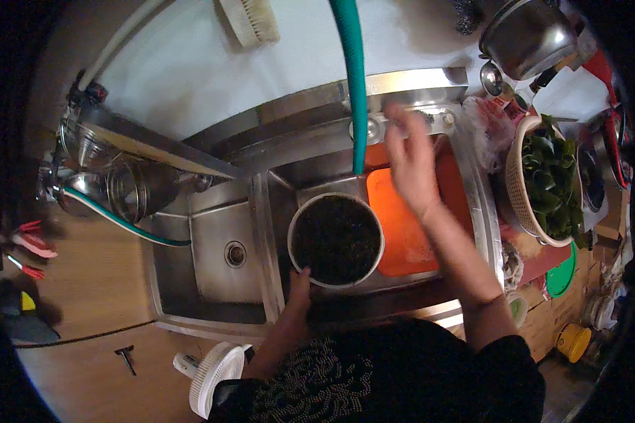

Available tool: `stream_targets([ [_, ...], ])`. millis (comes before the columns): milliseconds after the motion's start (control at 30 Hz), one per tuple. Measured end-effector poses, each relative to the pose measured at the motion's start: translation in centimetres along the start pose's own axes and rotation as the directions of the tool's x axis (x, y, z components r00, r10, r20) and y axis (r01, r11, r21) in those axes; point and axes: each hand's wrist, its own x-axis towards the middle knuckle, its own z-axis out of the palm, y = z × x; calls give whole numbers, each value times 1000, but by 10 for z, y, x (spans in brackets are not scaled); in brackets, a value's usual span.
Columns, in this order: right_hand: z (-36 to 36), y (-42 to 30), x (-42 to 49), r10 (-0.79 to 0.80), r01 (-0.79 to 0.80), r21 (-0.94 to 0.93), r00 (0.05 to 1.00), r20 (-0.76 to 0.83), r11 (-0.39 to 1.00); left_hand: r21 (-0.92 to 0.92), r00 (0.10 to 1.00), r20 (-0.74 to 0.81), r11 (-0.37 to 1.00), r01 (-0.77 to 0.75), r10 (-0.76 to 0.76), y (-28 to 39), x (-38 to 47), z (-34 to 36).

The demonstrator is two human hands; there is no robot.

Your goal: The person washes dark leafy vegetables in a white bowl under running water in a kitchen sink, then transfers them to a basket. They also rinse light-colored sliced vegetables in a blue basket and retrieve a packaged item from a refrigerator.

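Note:
My left hand (pixel 299 288) grips the near-left rim of a round, white-rimmed tub (pixel 292 248) in the right sink basin, thumb over the edge. Dark contents (pixel 336 238) fill it, too dim to identify. My right hand (pixel 415 164), blurred, is raised over the far right part of the same basin with nothing visible in it and the fingers somewhat apart. Below it lies an orange rectangular plastic item (pixel 399 227), perhaps a board or tray, partly covered by my forearm. A green hose (pixel 355 95) hangs down between the tub and my right hand.
A beige plastic basket (pixel 516 180) of green leaves (pixel 547 180) stands right of the sink, near a plastic bag (pixel 487 132). The left basin (pixel 227 227) has a drain. Steel bowls (pixel 132 190) sit under a shelf (pixel 159 150). A white fan (pixel 217 375) stands near my left arm.

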Motion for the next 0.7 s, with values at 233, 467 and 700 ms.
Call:
stream_targets([
  [233,-26,-140,182,-821,657,-517,539,-187,549,508,953,8,820,-265,303,-47,70,-11],
  [467,-19,-148,199,-191,141,416,978,79,898,538,951,-27,806,-246,308,-36,54,-7],
  [700,-23,-129,207,-251,68,675,951,178,735,589,928,-41,759,-277,370,-16,27,3],
])
